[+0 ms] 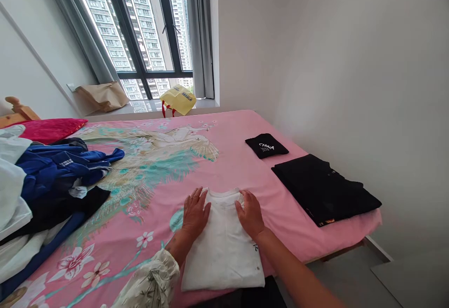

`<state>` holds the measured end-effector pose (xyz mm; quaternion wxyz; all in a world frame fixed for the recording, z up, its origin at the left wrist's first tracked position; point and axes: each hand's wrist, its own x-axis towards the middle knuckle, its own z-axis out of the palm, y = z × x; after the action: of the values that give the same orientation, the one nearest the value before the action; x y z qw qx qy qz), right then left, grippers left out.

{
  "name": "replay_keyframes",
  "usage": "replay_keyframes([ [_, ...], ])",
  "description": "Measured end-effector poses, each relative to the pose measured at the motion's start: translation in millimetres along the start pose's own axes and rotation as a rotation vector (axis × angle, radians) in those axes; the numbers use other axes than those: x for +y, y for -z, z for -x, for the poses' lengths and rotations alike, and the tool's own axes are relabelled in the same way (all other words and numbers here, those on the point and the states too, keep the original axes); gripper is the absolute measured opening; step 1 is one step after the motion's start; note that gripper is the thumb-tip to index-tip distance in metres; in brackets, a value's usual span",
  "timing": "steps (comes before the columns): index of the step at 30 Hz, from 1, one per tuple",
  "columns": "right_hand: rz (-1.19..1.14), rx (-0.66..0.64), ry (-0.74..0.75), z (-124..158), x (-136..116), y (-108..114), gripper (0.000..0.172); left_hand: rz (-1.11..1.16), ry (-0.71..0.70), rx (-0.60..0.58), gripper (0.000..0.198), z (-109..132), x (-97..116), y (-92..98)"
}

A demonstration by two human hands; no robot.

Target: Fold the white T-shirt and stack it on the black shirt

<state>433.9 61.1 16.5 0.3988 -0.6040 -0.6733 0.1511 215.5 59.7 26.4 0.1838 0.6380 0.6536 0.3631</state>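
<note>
A white T-shirt [222, 247], folded into a rectangle, lies near the bed's front edge with its round collar facing away from me. My left hand [195, 212] rests at the shirt's upper left edge, fingers stretched out and thumb apart. On the opposite side, my right hand [249, 214] lies over the upper right edge beside the collar, its thumb spread from the fingers. Both palms face down, and neither hand grips the fabric visibly. Small dark lettering shows on the shirt near my right wrist. Below the shirt, some black fabric [245, 297] is partly hidden.
A pile of blue, black and white clothes [52, 172] covers the bed's left side, near a red pillow [52, 130]. Folded black garments [322, 189] and a smaller black one [266, 146] lie right. A paper bag [103, 96] and yellow bag [178, 99] stand by the window.
</note>
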Motion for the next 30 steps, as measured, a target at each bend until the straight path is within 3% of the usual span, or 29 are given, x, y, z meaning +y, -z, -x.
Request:
replay_keyframes([
  [2,0.171,-0.141,0.017,7.6,-4.7,-12.0,0.057,-0.263,-0.109,-0.146,0.060,7.3,0.8,-9.0],
  [4,0.293,-0.284,-0.044,11.5,-3.6,-21.4,0.066,-0.440,-0.046,-0.246,0.067,11.2,-1.7,-15.6],
  [8,0.325,-0.425,-0.078,11.8,6.8,-18.6,0.071,-0.497,0.037,-0.296,0.068,14.2,-4.1,-15.3],
  [11,0.225,-0.366,-0.085,22.7,18.5,1.4,0.074,-0.470,0.007,-0.270,0.070,33.0,-3.0,-5.1],
  [15,0.108,-0.239,-0.032,75.5,37.4,34.5,0.078,-0.480,-0.267,-0.241,0.068,98.2,-13.5,16.0],
  [18,0.011,-0.125,-0.008,131.1,43.2,52.0,0.062,-0.486,-0.322,-0.233,0.061,153.9,-30.3,32.3],
  [21,-0.143,0.032,-0.135,175.0,37.9,60.0,0.042,-0.433,-0.272,-0.167,0.061,190.4,-40.2,44.1],
  [25,-0.383,0.034,-0.409,195.4,25.9,62.9,0.030,-0.313,-0.149,-0.044,0.056,203.5,-35.5,52.5],
  [30,-0.527,-0.115,-0.529,185.4,14.9,66.2,0.029,-0.194,0.034,-0.027,0.031,190.9,-25.3,60.7],
])
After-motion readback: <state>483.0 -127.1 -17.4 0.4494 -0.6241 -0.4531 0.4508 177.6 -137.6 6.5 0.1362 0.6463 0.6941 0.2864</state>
